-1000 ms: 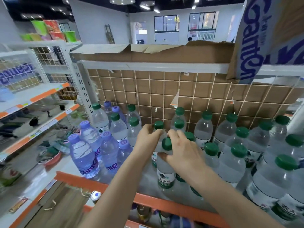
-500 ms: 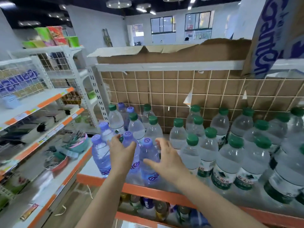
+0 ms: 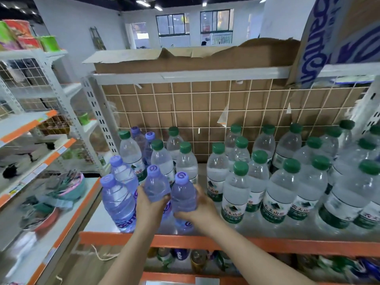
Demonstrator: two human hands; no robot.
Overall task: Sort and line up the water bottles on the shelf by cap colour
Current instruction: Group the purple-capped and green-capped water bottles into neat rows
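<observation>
Gripping two purple-capped bottles at once, the person works at the front of the shelf [image 3: 185,240], just behind its orange edge. Furthest left of that edge stands a purple-capped bottle [image 3: 117,202] on its own, upright, with another purple-capped one [image 3: 123,173] just behind it. Next along, the left hand [image 3: 149,210] is wrapped around the body of a purple-capped bottle [image 3: 157,185], fingers curled across its front, the cap standing clear above the knuckles. Right beside it, touching, the right hand [image 3: 202,210] is closed round a second purple-capped bottle [image 3: 183,196], thumb across the front and fingers behind; whether either bottle is lifted off the shelf I cannot tell. Behind the hands, towards the brown back panel [image 3: 205,108], a mixed cluster: a few green-capped bottles [image 3: 162,159] with two more purple caps [image 3: 150,136] tucked among them at the rear. A bare gap on the shelf follows, and then, right of the hands, the big block of green-capped bottles [image 3: 275,194] runs in rows all the way to the right end of the orange edge, upright and packed close together, green labels facing forward.
</observation>
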